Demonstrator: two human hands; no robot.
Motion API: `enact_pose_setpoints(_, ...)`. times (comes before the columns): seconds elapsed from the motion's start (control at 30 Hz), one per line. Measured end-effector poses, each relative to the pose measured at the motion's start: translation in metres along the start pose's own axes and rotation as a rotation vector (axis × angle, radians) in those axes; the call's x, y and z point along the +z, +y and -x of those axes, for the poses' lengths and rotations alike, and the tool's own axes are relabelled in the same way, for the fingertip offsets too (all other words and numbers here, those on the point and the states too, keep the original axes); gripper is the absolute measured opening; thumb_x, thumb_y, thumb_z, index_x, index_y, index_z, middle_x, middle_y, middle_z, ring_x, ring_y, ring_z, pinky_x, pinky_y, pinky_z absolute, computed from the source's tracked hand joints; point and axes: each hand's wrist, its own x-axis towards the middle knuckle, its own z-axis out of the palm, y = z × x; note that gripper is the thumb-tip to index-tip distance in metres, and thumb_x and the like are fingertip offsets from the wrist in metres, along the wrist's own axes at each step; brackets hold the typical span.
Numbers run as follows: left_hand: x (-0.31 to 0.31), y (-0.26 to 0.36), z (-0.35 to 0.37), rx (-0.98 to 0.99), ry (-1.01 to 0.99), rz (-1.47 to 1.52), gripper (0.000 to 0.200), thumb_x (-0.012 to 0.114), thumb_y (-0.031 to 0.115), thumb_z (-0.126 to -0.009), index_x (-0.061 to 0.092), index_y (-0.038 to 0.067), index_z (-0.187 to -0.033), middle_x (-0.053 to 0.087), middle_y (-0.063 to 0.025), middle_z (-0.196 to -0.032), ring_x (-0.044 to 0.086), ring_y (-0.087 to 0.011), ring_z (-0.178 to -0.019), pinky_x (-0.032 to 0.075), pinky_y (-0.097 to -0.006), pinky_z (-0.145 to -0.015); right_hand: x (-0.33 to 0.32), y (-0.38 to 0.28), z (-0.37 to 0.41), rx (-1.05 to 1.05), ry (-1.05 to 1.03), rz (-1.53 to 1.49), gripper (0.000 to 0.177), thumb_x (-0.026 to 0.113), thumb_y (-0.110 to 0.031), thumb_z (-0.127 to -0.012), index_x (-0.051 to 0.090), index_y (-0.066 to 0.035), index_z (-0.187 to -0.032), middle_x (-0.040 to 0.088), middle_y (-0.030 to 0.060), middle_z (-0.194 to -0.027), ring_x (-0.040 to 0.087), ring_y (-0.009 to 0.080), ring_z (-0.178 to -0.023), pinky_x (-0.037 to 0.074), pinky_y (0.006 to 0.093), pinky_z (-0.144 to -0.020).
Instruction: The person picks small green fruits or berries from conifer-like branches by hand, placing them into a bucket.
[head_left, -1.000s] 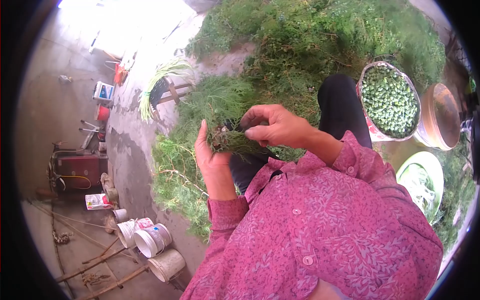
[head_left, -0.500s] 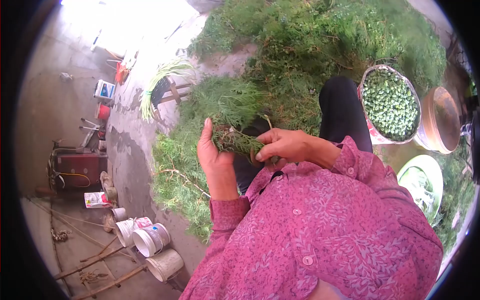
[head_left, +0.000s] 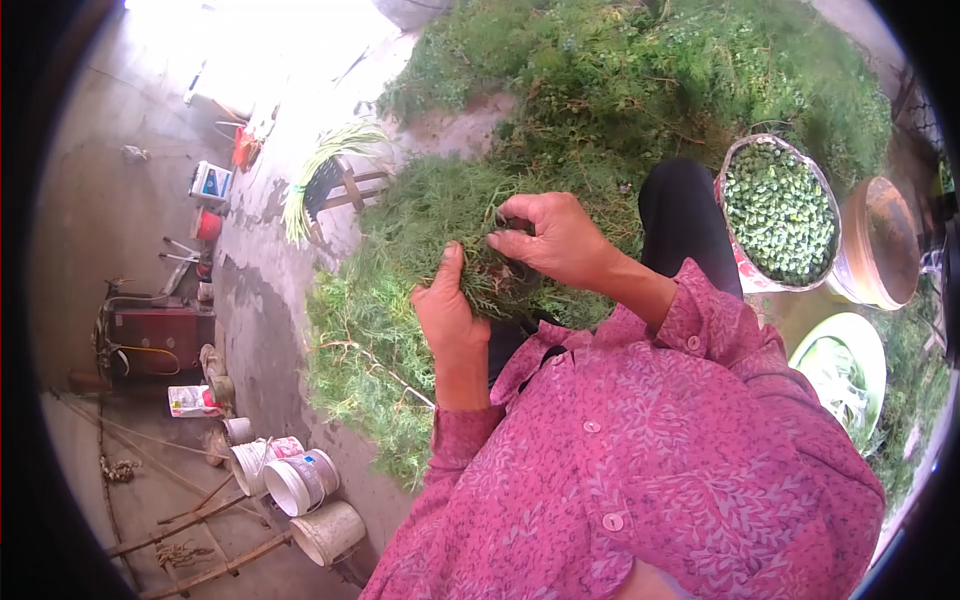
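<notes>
My left hand (head_left: 452, 318) is wrapped round a bunch of green feathery sprigs (head_left: 430, 215), with its thumb pointing up along the bunch. Just to its right, my right hand (head_left: 555, 238) pinches a thin green strand at the bunch's edge; its fingertips are close together. The stem ends between my two hands look dark and are partly hidden by the foliage.
Leafy branches (head_left: 640, 80) are heaped ahead, with more branches (head_left: 370, 370) at left. A tub of small green pieces (head_left: 780, 210), a brown bucket (head_left: 880, 240) and a pale green basin (head_left: 845, 365) stand right. Green strands (head_left: 310, 185) lie over a stool; white buckets (head_left: 300, 480) stand lower left.
My right hand has moved up and slightly forward from the stem ends to the bunch's right edge. My left hand has shifted a little right, and the bunch has turned.
</notes>
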Motion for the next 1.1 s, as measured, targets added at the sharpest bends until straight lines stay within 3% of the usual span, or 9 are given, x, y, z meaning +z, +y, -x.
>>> enact_pose_setpoints(0.13,0.000,-0.002,0.003,0.075,-0.034,-0.059,0.017,0.061,0.000,-0.079,0.057,-0.004,-0.096,0.062,-0.0116,-0.091,0.062,-0.0194,-0.076,0.053,-0.0325,-0.067,0.001,0.000,-0.001,0.046,-0.004,-0.022,0.020,0.066,-0.016,-0.074,0.059,0.001,-0.081,0.057,0.0084,-0.064,0.051,0.0081,-0.059,0.042,0.0275,-0.053)
enact_pose_setpoints(0.2,0.001,-0.003,0.003,0.081,-0.045,-0.067,0.018,0.061,0.000,-0.079,0.057,-0.003,-0.096,0.062,-0.0112,-0.091,0.062,-0.0193,-0.076,0.053,-0.0320,-0.067,0.002,0.002,0.000,0.109,-0.070,-0.116,0.025,0.065,-0.021,-0.072,0.061,0.001,-0.082,0.060,0.0167,-0.066,0.061,0.0230,-0.061,0.047,0.0336,-0.058)
enact_pose_setpoints(0.33,0.000,0.001,0.000,0.074,-0.046,-0.125,0.020,0.060,0.002,-0.080,0.056,-0.005,-0.098,0.062,-0.0135,-0.090,0.063,-0.0226,-0.073,0.054,-0.0347,-0.065,0.002,0.002,0.002,0.139,-0.071,-0.178,0.024,0.064,-0.021,-0.072,0.060,0.001,-0.081,0.060,0.0146,-0.066,0.060,0.0205,-0.059,0.047,0.0330,-0.057)
enact_pose_setpoints(0.43,-0.002,0.001,-0.004,0.082,0.014,-0.122,0.022,0.062,0.004,-0.079,0.056,-0.004,-0.098,0.062,-0.0130,-0.091,0.062,-0.0224,-0.075,0.053,-0.0353,-0.066,-0.002,0.004,0.000,0.225,-0.200,-0.157,0.025,0.063,-0.020,-0.073,0.060,0.003,-0.081,0.060,0.0136,-0.067,0.058,0.0189,-0.057,0.046,0.0329,-0.057)
enact_pose_setpoints(0.5,-0.009,0.003,-0.010,0.105,0.051,-0.101,0.023,0.063,0.006,-0.078,0.057,-0.004,-0.098,0.062,-0.0127,-0.091,0.062,-0.0221,-0.076,0.052,-0.0356,-0.067,-0.007,0.009,0.001,0.348,-0.475,-0.181,0.022,0.059,-0.021,-0.080,0.057,0.000,-0.077,0.053,0.0043,-0.058,0.049,0.0083,-0.048,0.038,0.0250,-0.043)
enact_pose_setpoints(0.53,-0.019,0.011,-0.016,0.007,0.063,-0.055,0.025,0.062,0.011,-0.080,0.056,-0.003,-0.100,0.062,-0.0133,-0.092,0.061,-0.0243,-0.078,0.051,-0.0384,-0.071,-0.010,0.011,0.005,0.349,-0.473,-0.181,0.022,0.059,-0.021,-0.080,0.057,0.000,-0.077,0.053,0.0043,-0.058,0.049,0.0083,-0.048,0.038,0.0250,-0.043)
enact_pose_setpoints(0.6,-0.024,0.023,-0.022,-0.090,0.078,-0.009,0.028,0.061,0.015,-0.082,0.055,-0.002,-0.102,0.061,-0.0139,-0.093,0.061,-0.0264,-0.081,0.051,-0.0413,-0.074,-0.019,0.017,0.011,0.577,-0.601,-0.876,0.021,0.055,-0.023,-0.084,0.056,-0.003,-0.082,0.057,0.0059,-0.064,0.050,0.0078,-0.046,0.035,0.0202,-0.038)
enact_pose_setpoints(0.7,-0.028,0.037,-0.026,-0.215,0.112,0.238,0.031,0.053,0.027,-0.086,0.054,0.003,-0.106,0.060,-0.0141,-0.101,0.056,-0.0301,-0.094,0.044,-0.0471,-0.085,-0.025,0.017,0.013,0.543,-0.468,-1.171,0.016,0.054,-0.022,-0.087,0.055,-0.006,-0.087,0.061,0.0072,-0.072,0.052,0.0059,-0.050,0.032,0.0149,-0.036)
enact_pose_setpoints(1.1,-0.034,0.032,-0.034,-0.310,0.020,0.413,0.029,0.050,0.025,-0.088,0.054,0.001,-0.105,0.059,-0.0147,-0.099,0.056,-0.0292,-0.091,0.044,-0.0449,-0.084,-0.002,-0.013,0.011,0.313,-0.406,-0.622,0.018,0.062,-0.017,-0.081,0.062,0.000,-0.088,0.056,-0.0003,-0.067,0.049,0.0050,-0.056,0.039,0.0204,-0.048)
